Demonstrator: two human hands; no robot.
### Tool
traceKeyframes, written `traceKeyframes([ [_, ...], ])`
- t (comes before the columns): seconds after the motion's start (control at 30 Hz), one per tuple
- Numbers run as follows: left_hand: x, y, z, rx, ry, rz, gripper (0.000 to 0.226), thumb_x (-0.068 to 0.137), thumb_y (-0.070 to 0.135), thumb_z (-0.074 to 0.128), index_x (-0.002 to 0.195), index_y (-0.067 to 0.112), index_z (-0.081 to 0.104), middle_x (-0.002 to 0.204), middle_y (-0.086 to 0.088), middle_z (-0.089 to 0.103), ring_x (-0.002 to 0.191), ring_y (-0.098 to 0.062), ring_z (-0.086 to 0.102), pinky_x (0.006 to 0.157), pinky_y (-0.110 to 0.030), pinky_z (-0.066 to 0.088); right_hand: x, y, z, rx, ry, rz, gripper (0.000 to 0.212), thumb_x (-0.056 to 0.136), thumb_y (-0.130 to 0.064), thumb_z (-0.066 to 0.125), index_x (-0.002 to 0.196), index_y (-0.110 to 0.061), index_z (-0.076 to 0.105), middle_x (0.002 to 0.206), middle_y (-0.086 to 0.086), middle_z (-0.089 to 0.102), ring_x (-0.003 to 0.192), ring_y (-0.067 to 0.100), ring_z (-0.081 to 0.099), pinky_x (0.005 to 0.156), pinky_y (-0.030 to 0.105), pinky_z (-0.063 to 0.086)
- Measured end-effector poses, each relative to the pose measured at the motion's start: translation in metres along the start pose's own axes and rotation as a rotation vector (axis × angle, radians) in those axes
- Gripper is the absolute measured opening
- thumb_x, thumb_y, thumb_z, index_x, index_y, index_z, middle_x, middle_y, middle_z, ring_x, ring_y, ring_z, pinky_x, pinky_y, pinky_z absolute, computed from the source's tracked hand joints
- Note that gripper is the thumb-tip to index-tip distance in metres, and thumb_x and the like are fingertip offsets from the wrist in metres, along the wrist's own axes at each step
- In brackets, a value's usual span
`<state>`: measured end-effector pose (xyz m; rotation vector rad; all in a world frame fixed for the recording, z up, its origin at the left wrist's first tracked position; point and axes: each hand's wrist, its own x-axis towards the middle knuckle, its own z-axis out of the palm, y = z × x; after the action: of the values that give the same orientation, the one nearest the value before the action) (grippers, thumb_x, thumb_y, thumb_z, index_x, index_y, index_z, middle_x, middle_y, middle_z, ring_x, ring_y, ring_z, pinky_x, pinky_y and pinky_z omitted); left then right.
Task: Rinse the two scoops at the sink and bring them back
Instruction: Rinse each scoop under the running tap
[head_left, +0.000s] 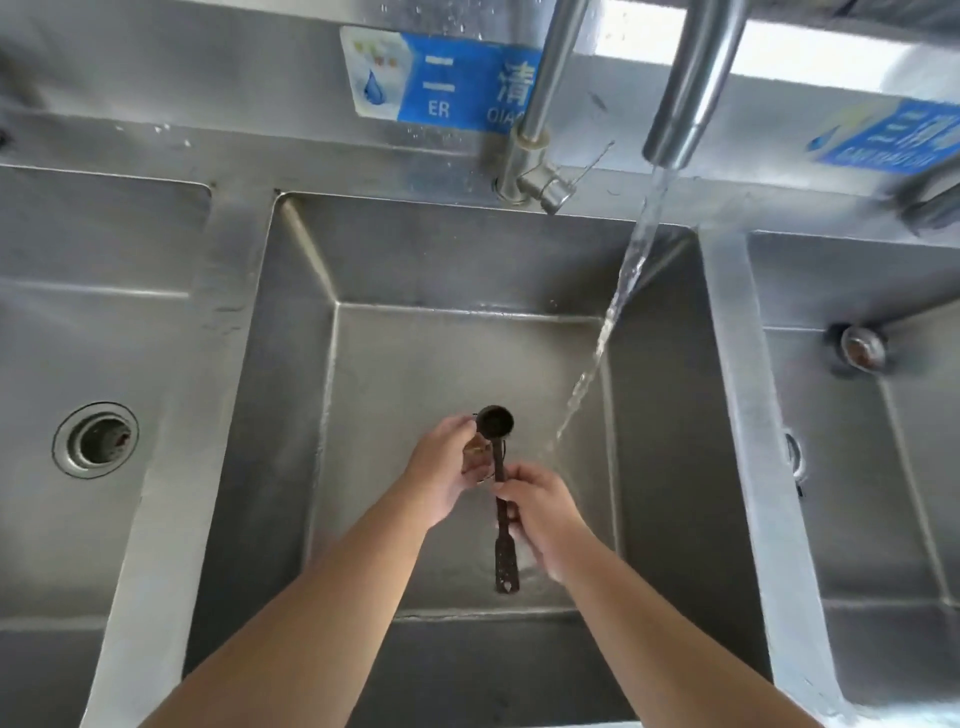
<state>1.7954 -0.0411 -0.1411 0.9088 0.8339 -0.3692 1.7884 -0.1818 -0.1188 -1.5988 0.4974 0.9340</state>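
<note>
The steel middle basin (467, 249) sits between two side basins. The faucet spout (693, 78) runs water (631, 270) beside the hands. The right hand (540, 512) grips the dark scoop (497, 467) handle; the left hand (441, 475) cups a blurred brownish object, identity unclear.

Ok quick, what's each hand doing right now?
Left hand: closed on a small brownish thing, can't tell what.
Right hand: closed on the dark scoop by its handle.

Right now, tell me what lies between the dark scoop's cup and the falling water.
Nothing: in the head view only bare sink floor shows between the dark scoop's cup and the water stream to its right.
</note>
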Motion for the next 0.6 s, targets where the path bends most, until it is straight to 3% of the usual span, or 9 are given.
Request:
traceKeyframes([
  [0.1,-0.015,0.007,0.038,-0.033,-0.04,-0.001,0.02,0.1,0.011,0.04,0.107,0.01,0.059,0.082,-0.012,0.066,0.069,-0.026,0.065,0.069,-0.036,0.049,-0.031,-0.014,-0.018,0.055,0.03,-0.047,0.012,0.081,-0.003,0.053,0.077,-0.009,0.063,0.054,0.007,0.058,0.046,0.019,0.049,0.05,0.033,0.037],
  [0.23,-0.026,0.011,0.069,0.095,-0.056,0.03,0.024,0.094,-0.002,0.043,0.089,0.009,0.064,0.068,-0.009,0.065,0.058,-0.019,0.063,0.051,-0.024,0.045,-0.059,-0.027,-0.039,0.032,0.059,-0.07,0.019,0.081,-0.002,0.049,0.069,-0.013,0.058,0.05,0.004,0.056,0.041,0.017,0.045,0.041,0.027,0.035],
  [0.33,-0.029,0.012,0.077,0.145,0.005,0.038,0.026,0.089,-0.007,0.047,0.077,0.008,0.064,0.061,-0.007,0.062,0.05,-0.017,0.06,0.052,-0.027,0.044,-0.071,-0.036,-0.047,0.029,0.02,-0.071,0.021,0.085,0.0,0.052,0.068,-0.013,0.057,0.05,0.003,0.056,0.041,0.017,0.044,0.042,0.028,0.034],
  [0.47,-0.03,0.009,0.075,0.224,0.138,-0.004,0.018,0.089,0.009,0.061,0.071,0.012,0.06,0.042,0.001,0.059,0.035,-0.009,0.055,0.034,-0.016,0.038,-0.079,-0.04,-0.052,0.033,-0.031,-0.039,0.018,0.088,-0.005,0.056,0.073,-0.012,0.062,0.051,0.003,0.055,0.041,0.015,0.043,0.042,0.026,0.033],
  [0.53,-0.033,0.009,0.074,0.282,0.169,-0.028,0.019,0.088,0.018,0.064,0.071,0.013,0.058,0.037,0.002,0.055,0.031,-0.009,0.051,0.033,-0.015,0.034,-0.082,-0.042,-0.053,0.054,-0.048,-0.035,0.014,0.088,-0.005,0.057,0.076,-0.01,0.064,0.051,0.004,0.052,0.04,0.016,0.041,0.041,0.025,0.031],
  [0.6,-0.036,0.008,0.076,0.261,0.179,-0.033,0.013,0.087,0.014,0.062,0.075,0.011,0.058,0.04,-0.001,0.057,0.034,-0.013,0.055,0.035,-0.019,0.039,-0.086,-0.042,-0.054,0.061,-0.058,-0.03,0.014,0.088,-0.006,0.058,0.076,-0.009,0.066,0.052,0.005,0.051,0.04,0.016,0.041,0.041,0.025,0.031],
])
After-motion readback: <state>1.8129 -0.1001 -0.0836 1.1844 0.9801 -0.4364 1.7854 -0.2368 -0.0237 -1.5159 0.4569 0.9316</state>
